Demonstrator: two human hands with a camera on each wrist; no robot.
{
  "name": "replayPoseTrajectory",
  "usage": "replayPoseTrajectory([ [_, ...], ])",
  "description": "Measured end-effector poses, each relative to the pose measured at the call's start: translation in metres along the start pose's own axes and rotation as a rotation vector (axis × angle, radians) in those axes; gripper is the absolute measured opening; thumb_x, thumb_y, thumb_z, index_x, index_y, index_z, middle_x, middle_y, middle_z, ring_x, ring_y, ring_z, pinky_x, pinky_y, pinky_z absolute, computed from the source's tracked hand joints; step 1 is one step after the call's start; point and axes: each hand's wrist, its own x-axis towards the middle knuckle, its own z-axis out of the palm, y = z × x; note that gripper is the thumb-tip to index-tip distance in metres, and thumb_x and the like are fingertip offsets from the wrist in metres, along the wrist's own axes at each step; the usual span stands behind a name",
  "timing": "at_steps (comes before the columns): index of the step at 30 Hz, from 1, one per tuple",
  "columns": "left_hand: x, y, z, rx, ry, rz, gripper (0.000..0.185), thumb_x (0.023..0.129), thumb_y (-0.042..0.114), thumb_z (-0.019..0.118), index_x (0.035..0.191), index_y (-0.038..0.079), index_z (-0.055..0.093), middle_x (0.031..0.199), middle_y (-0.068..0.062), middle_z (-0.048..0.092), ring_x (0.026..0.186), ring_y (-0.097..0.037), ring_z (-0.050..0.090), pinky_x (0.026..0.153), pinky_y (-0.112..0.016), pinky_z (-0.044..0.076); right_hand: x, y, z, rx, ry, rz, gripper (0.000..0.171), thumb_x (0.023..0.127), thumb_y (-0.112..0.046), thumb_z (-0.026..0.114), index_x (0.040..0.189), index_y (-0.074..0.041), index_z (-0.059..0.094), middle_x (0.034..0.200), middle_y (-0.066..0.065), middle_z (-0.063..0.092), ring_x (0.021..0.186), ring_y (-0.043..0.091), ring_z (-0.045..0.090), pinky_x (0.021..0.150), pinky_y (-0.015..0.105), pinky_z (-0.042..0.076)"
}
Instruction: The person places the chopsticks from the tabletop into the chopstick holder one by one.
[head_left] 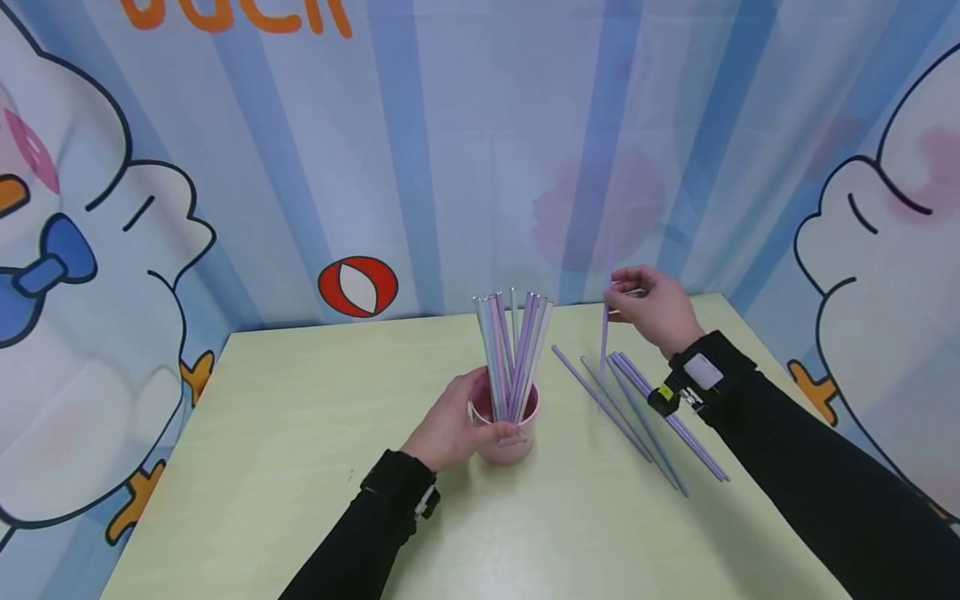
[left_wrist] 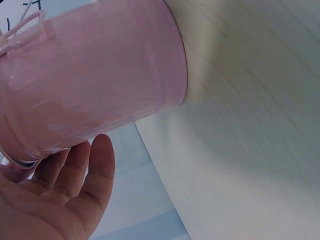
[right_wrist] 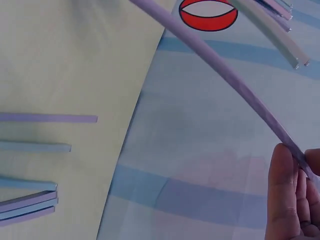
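Head view — straw pinched upright

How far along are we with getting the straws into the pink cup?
Well along: a bundle of straws already stands in the pink cup, which the left hand grips. The right hand pinches one purple straw, held upright above the table. About five or six loose straws lie flat on the table.

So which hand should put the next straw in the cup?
Probably the right hand: its fingers already pinch a purple straw, beside the loose straws on the table. The left hand is busy gripping the pink cup.
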Motion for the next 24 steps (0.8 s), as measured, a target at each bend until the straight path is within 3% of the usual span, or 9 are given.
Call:
replayPoseTrajectory([
  [4, -0.001, 0.000, -0.001, -0.002, 0.002, -0.003, 0.081, 0.074, 0.040, 0.083, 0.144, 0.026, 0.044, 0.133, 0.010, 0.051, 0.124, -0.012, 0.045, 0.108, -0.045, 0.033, 0.002, -0.013, 0.011, 0.094, 0.033, -0.029, 0.038, 0.093, -0.011, 0.065, 0.125, 0.006, 0.052, 0.103, 0.015, 0.054, 0.085, 0.017, 0.064, 0.078, 0.034, 0.056],
  [9, -0.001, 0.001, 0.000, -0.003, 0.001, -0.001, 0.081, 0.074, 0.040, 0.083, 0.144, 0.026, 0.044, 0.133, 0.010, 0.051, 0.123, -0.012, 0.046, 0.108, -0.044, 0.034, 0.003, -0.022, 0.026, 0.200, 0.052, -0.049, 0.032, 0.092, -0.007, 0.066, 0.120, 0.004, 0.054, 0.102, 0.015, 0.056, 0.085, 0.023, 0.066, 0.079, 0.038, 0.055],
  [24, -0.001, 0.000, -0.001, -0.001, 0.003, -0.012, 0.084, 0.074, 0.042, 0.083, 0.145, 0.027, 0.042, 0.136, 0.010, 0.049, 0.124, -0.012, 0.045, 0.108, -0.043, 0.033, -0.002, -0.023, 0.053, 0.296, 0.031, -0.084, 0.032, 0.093, -0.004, 0.064, 0.121, 0.004, 0.050, 0.103, 0.015, 0.054, 0.084, 0.023, 0.063, 0.078, 0.037, 0.056],
])
